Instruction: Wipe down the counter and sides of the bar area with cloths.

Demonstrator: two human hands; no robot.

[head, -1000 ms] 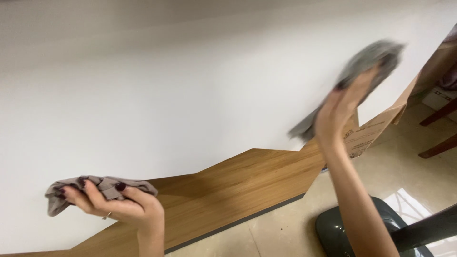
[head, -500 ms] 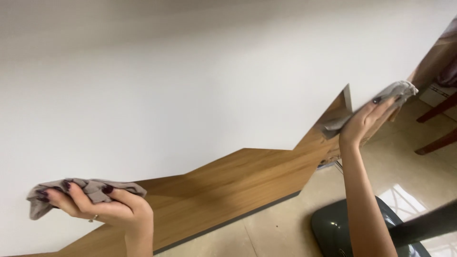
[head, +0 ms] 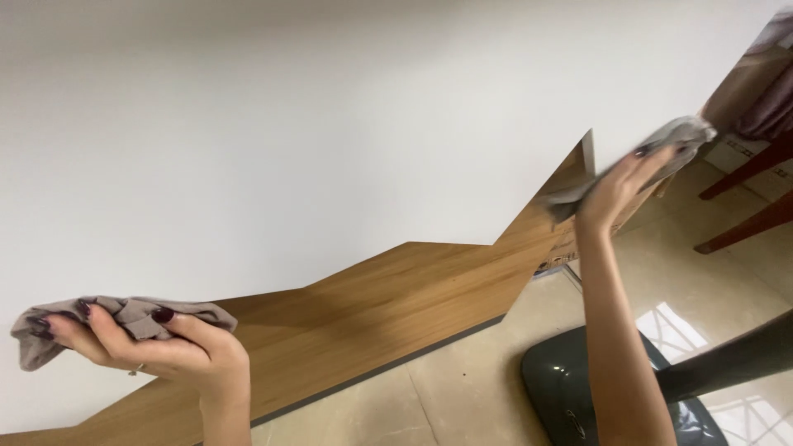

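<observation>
My left hand (head: 157,347) squeezes a gray rag (head: 107,318) and my right hand (head: 615,186) presses another gray cloth (head: 669,140) flat against the white wall (head: 330,149), where it could slip loose.

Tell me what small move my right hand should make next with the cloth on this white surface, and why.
Probably sweep the right hand and its grey cloth back left across the white surface. The hand sits at the far right edge, by the wooden panel, with a wide unwiped stretch between it and the left hand, which grips a second grey cloth.
</observation>
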